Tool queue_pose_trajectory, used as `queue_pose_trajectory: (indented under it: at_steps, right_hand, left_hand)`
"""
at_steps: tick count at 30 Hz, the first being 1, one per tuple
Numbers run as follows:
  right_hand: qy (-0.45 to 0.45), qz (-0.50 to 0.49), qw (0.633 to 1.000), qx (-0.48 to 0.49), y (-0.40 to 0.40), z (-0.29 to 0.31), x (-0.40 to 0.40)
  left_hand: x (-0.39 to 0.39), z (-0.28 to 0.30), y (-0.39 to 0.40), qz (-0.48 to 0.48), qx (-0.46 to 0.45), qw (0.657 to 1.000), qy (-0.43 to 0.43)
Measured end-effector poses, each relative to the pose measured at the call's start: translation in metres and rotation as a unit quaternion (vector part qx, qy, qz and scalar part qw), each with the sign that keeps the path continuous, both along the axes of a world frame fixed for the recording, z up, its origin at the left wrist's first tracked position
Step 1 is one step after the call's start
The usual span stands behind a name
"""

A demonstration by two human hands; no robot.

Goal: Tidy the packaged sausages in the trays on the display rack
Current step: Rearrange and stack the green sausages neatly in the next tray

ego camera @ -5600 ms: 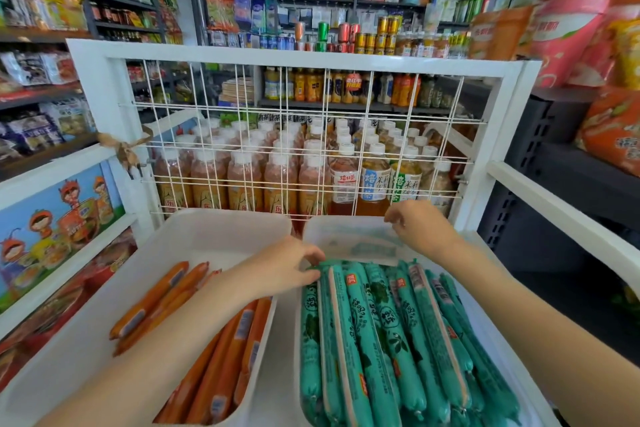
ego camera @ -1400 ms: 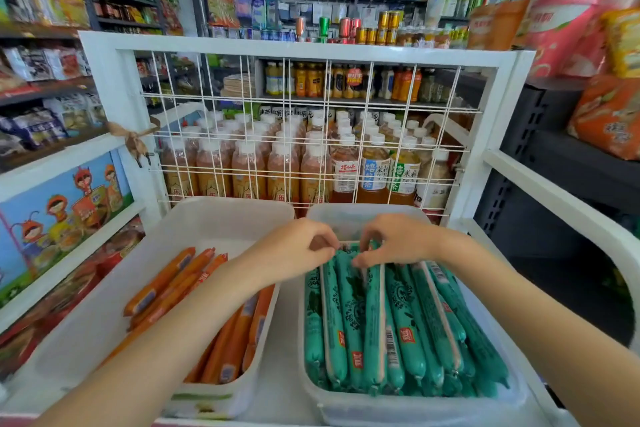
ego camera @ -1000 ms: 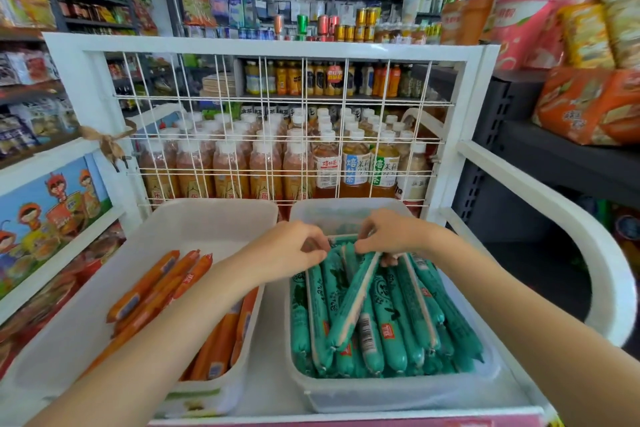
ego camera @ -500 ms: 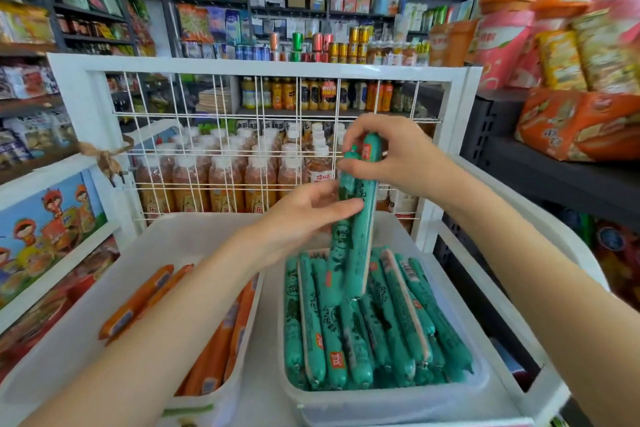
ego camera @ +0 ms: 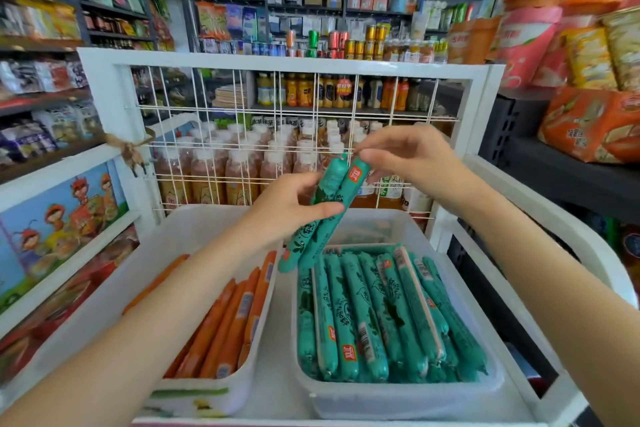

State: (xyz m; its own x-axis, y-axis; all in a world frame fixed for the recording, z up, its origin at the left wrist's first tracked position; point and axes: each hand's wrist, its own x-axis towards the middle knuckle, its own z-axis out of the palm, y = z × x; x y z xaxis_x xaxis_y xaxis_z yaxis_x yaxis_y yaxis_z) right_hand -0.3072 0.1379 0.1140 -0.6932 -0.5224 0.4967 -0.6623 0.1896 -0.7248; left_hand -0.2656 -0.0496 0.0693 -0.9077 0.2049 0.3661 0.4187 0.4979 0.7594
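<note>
Two green packaged sausages [ego camera: 320, 211] are held tilted above the right tray [ego camera: 398, 399]. My left hand [ego camera: 287, 208] grips them around the middle, thumb across the front. My right hand [ego camera: 412, 156] pinches their top ends. Several green sausages [ego camera: 377, 308] lie lengthwise in the right tray. The left tray [ego camera: 207, 395] holds several orange sausages [ego camera: 228, 319] along its right side.
Both trays sit on the white display rack [ego camera: 540, 211], whose wire grid back [ego camera: 294, 135] stands just behind my hands. Bottled drinks [ego camera: 221, 177] fill the space behind the grid. Store shelves with snacks surround the rack on both sides.
Both hands lifted two green sausages out of the right tray. Since half a second ago my left hand has closed around their middle and they tilt more to the left.
</note>
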Motion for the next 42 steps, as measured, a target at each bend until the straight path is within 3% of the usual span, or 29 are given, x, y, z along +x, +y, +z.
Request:
queue_pose_trajectory:
  at_steps: [6, 17, 23, 29, 39, 42]
  right_hand:
    - [-0.176, 0.096, 0.975, -0.098, 0.007, -0.001, 0.0]
    - [-0.243, 0.098, 0.956, -0.131, 0.012, 0.0, -0.003]
    - [-0.247, 0.066, 0.957, -0.137, 0.012, 0.001, -0.004]
    - [-0.123, -0.017, 0.992, -0.011, -0.003, 0.003, 0.003]
    - [-0.174, 0.012, 0.983, -0.063, 0.0, 0.002, -0.004]
    - [-0.195, 0.006, 0.971, -0.138, 0.004, -0.001, -0.004]
  left_hand:
    - [0.004, -0.001, 0.001, 0.007, -0.018, 1.0, 0.02]
    - [0.002, 0.001, 0.004, 0.012, -0.038, 0.999, 0.036]
    - [0.003, 0.002, 0.005, 0.045, -0.075, 0.994, 0.072]
    - [0.004, 0.006, 0.009, 0.116, -0.181, 0.965, 0.152]
    - [0.0, 0.004, 0.01, 0.113, -0.169, 0.967, 0.155]
    - [-0.004, 0.006, 0.008, 0.103, -0.147, 0.975, 0.135]
